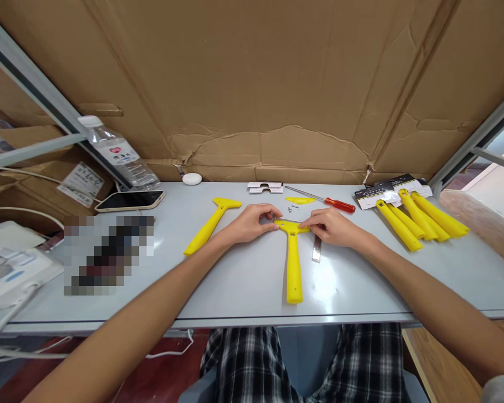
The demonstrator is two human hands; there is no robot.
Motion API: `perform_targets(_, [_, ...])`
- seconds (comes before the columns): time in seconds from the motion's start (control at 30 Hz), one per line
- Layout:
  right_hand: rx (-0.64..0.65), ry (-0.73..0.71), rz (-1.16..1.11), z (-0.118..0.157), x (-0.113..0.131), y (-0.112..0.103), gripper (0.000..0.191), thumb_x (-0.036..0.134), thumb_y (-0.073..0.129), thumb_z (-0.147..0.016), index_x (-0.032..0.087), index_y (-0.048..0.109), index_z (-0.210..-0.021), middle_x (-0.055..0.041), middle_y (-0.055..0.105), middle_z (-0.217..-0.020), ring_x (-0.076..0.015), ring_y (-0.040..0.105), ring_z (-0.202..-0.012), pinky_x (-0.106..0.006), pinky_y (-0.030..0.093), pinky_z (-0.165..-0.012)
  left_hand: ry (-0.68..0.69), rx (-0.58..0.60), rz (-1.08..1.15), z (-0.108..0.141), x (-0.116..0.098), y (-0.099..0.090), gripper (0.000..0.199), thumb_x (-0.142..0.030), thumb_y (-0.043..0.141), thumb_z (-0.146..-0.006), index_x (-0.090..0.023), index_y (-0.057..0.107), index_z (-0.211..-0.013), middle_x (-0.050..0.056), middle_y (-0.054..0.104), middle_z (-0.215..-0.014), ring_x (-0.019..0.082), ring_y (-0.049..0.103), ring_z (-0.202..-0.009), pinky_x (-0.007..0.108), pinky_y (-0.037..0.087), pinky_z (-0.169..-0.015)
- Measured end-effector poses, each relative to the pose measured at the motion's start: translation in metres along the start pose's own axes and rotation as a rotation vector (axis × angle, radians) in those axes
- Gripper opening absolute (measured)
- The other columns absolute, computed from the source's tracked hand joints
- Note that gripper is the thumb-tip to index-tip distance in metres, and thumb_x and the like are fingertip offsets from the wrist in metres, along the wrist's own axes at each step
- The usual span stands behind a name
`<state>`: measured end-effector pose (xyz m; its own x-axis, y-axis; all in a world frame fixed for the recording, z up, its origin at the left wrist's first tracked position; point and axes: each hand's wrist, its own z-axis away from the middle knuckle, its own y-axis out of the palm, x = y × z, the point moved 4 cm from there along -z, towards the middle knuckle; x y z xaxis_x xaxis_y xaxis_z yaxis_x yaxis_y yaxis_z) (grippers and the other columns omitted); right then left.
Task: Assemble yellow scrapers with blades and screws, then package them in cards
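Note:
A yellow scraper (pixel 294 263) lies on the grey table with its handle toward me and its wide head away. My left hand (pixel 256 221) is closed at the left end of that head, thumb and fingers pinching it. At the right end, my right hand (pixel 330 226) grips the head with bent fingers. A thin metal edge shows along the top of the head. Partly under my right hand lies a flat metal blade (pixel 316 250). Just beyond the head are tiny dark screws (pixel 293 209) and a loose yellow strip-shaped piece (pixel 300 200).
A red-handled screwdriver (pixel 340 205) lies behind my right hand. Another yellow scraper (pixel 210 226) rests at left. Several yellow handles (pixel 403 226) with black cards are at right. A phone (pixel 130 200), water bottle (pixel 121 154) and white case (pixel 192 178) stand left; cardboard (pixel 277 84) backs the table.

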<state>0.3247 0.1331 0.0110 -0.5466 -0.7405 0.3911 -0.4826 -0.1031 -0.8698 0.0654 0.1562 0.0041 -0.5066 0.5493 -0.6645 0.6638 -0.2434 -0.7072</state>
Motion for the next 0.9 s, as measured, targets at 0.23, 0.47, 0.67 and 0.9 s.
perform_targets(0.23, [0.032,-0.009,0.15,0.003,0.006,0.0,0.048,0.006,0.051,-0.097,0.027,0.084,-0.124,-0.0054,0.068,-0.09,-0.0145,0.055,-0.073,-0.029,0.037,-0.068,-0.007,0.005,-0.021,0.0,-0.002,0.0,0.029,-0.045,0.076,-0.093,-0.024,0.078,-0.112,0.006,0.079,-0.119,0.024,0.069,-0.104,0.04,0.057,-0.095])
perform_targets(0.47, [-0.051,-0.032,0.074,0.002,0.005,-0.006,0.043,0.008,0.051,-0.099,0.021,0.079,-0.128,-0.0074,0.075,-0.098,-0.0178,0.064,-0.083,-0.031,0.044,-0.076,0.005,0.014,-0.024,0.0,-0.003,0.0,0.029,-0.045,0.076,-0.092,-0.024,0.078,-0.112,0.006,0.079,-0.118,0.024,0.07,-0.104,0.041,0.057,-0.098])
perform_targets(0.67, [-0.042,-0.023,0.003,0.002,-0.002,-0.005,0.041,0.005,0.05,-0.096,0.021,0.081,-0.119,-0.0064,0.077,-0.099,-0.0168,0.064,-0.08,-0.031,0.046,-0.076,0.0,0.011,-0.023,0.0,-0.005,-0.001,0.027,-0.042,0.076,-0.092,-0.023,0.078,-0.111,0.007,0.079,-0.118,0.022,0.07,-0.103,0.039,0.058,-0.097])
perform_targets(0.9, [-0.014,-0.003,0.033,0.001,-0.001,-0.004,0.045,0.004,0.05,-0.097,0.023,0.082,-0.122,-0.0065,0.076,-0.099,-0.0164,0.063,-0.079,-0.03,0.044,-0.075,0.002,0.013,-0.022,0.0,-0.005,-0.001,0.028,-0.045,0.075,-0.093,-0.023,0.078,-0.111,0.008,0.079,-0.119,0.024,0.07,-0.104,0.041,0.058,-0.098])
